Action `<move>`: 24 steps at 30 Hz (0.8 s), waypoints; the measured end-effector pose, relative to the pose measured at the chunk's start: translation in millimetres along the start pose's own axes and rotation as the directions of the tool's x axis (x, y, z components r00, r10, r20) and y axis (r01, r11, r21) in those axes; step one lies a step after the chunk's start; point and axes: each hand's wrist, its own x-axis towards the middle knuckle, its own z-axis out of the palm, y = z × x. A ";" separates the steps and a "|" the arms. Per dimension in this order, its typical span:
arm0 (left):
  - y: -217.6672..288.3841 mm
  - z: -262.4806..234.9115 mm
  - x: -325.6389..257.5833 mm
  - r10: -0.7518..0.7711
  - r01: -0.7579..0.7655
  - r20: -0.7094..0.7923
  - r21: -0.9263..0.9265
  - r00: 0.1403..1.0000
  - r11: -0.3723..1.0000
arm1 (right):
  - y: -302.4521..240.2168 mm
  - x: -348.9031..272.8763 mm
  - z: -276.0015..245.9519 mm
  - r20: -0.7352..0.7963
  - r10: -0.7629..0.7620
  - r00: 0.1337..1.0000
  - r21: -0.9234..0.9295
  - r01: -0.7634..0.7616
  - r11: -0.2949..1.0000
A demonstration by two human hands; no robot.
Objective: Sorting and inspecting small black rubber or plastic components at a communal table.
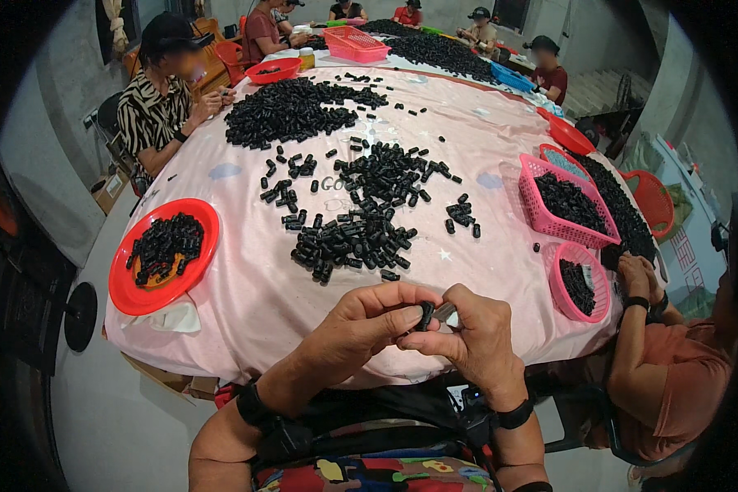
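Two hands pinch one small black cylinder at the near edge of a crowded sorting table.

Left hand and right hand meet fingertip to fingertip around the black cylinder, both closed on it, held just above the pink tablecloth near the table's front edge. Held so close to the rim, the piece would likely fall to the floor if the fingers slipped. Just beyond lies a loose heap of black pieces; a careless sweep of a wrist could scatter those nearest the edge. A red plate of pieces overhangs the left corner and looks easy to tip. At right, a co-worker's hands work beside a round pink basket, well apart.
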 end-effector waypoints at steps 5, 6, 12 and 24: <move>1.6 0.7 0.1 -0.020 0.020 -0.006 0.104 1.000 0.994 | 4.4 -2.0 2.1 -0.022 -0.030 0.999 -0.053 0.029 0.998; 1.5 0.4 0.0 -0.019 0.020 -0.007 0.104 1.000 0.994 | 3.1 -0.9 1.2 -0.025 -0.054 0.998 -0.080 0.052 0.995; -1.0 -1.4 0.6 0.003 -0.003 0.004 0.120 1.000 0.993 | 3.1 -0.2 2.9 -0.046 -0.102 0.994 -0.126 0.095 0.987; -2.1 -0.2 0.5 -0.005 0.004 0.023 0.046 1.000 0.999 | 3.1 -0.1 2.6 -0.081 -0.138 0.987 -0.211 0.118 0.970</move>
